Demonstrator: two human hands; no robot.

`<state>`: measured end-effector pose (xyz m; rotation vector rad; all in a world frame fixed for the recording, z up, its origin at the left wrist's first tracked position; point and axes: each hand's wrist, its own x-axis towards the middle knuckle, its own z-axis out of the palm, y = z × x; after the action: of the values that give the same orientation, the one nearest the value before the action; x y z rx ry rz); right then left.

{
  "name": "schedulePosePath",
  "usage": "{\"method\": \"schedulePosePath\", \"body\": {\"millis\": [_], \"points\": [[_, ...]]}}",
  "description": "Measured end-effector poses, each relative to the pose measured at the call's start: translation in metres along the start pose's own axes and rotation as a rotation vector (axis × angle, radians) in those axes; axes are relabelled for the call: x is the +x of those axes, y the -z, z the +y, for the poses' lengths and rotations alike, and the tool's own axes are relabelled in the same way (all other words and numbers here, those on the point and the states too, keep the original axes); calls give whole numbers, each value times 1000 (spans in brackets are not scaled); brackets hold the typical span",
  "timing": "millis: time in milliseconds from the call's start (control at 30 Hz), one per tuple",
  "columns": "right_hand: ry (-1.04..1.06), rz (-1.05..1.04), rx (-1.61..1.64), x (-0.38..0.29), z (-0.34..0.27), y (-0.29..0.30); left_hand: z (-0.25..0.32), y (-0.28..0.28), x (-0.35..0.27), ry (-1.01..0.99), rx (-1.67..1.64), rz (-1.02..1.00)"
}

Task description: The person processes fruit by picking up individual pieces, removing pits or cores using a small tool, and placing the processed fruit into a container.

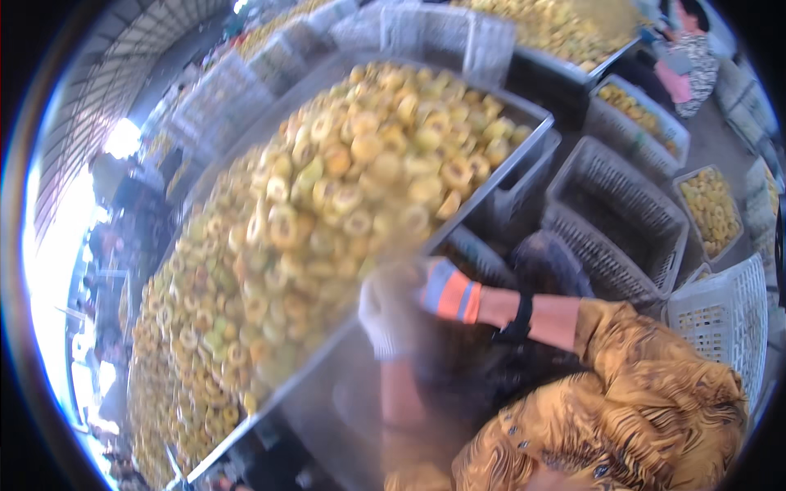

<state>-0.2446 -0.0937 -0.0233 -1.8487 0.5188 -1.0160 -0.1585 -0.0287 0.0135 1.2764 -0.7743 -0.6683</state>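
Observation:
My left hand (382, 316), in a white knit glove, is at the near metal rim of a large tray (522, 126). My right hand (410, 276) meets it there, in a glove with an orange and blue striped cuff, a black band on the wrist. Both hands overlap and are blurred, so whatever lies between the fingers is hidden. Just beyond them a broad heap of cut, pitted yellow fruit (344, 196), apparently peaches, fills the tray. Many pieces are ring-shaped with a hollow centre.
At right stand a grey plastic crate (620, 215), a white crate (718, 313) and crates of yellow fruit (709, 212). More crates (215, 104) line the tray's far side. Behind is another fruit-filled tray (552, 30). A person (688, 61) sits at the upper right.

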Motion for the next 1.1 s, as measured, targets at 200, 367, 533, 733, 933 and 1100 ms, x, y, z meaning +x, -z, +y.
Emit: {"method": "schedulePosePath", "body": {"millis": [200,367,533,733,933,1100], "points": [[-64,-169,-362,-19,62,-2,-36,1,-4,-193,311,-22],[-85,-140,129,-21,68,7,-32,-6,-11,-189,352,-9],[-240,-116,431,-12,22,25,-30,-10,-8,-207,337,35],[-383,-202,429,-13,-5,31,-32,5,15,-28,-47,250],[-430,-247,375,-6,1,36,-10,8,8,69,-158,113],[-387,-385,18,-5,0,30,-2,1,-1,22,-204,48]]}}
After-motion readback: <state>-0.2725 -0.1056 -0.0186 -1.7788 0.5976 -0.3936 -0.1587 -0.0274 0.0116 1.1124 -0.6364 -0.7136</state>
